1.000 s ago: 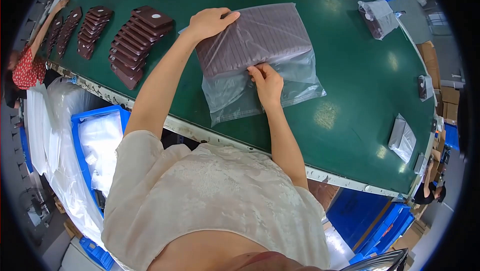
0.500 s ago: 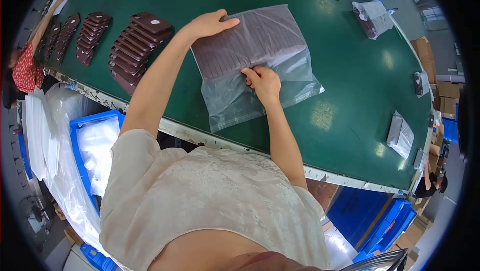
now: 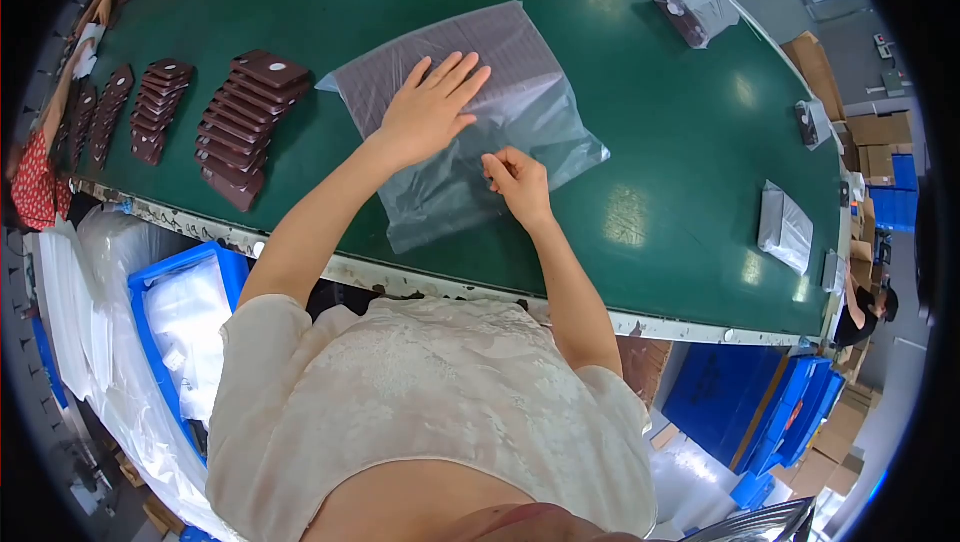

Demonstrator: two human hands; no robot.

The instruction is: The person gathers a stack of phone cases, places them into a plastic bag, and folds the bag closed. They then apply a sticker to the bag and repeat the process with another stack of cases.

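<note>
A clear plastic bag (image 3: 425, 207) lies on the green table, with a stack of dark brown flat pieces (image 3: 500, 34) packed inside. My left hand (image 3: 425, 114) rests open on the bag, its fingers spread over the near part of the stack. Close to the loose near end of the film is my right hand (image 3: 520, 187), its fingers curled in a pinch. Whatever sits between those fingertips, if anything, is hidden.
Fanned stacks of brown pieces (image 3: 255, 122) stand on the table's left. Along the right lie bagged packs (image 3: 785, 227) and another wrapped item (image 3: 695, 10). A blue bin (image 3: 150, 317) of plastic film is below the left edge. Co-workers are at both sides.
My left hand has gone from the stack's far left corner to flat on its near middle. My right hand's pinch has shifted slightly nearer me. The whole view has tilted a little.
</note>
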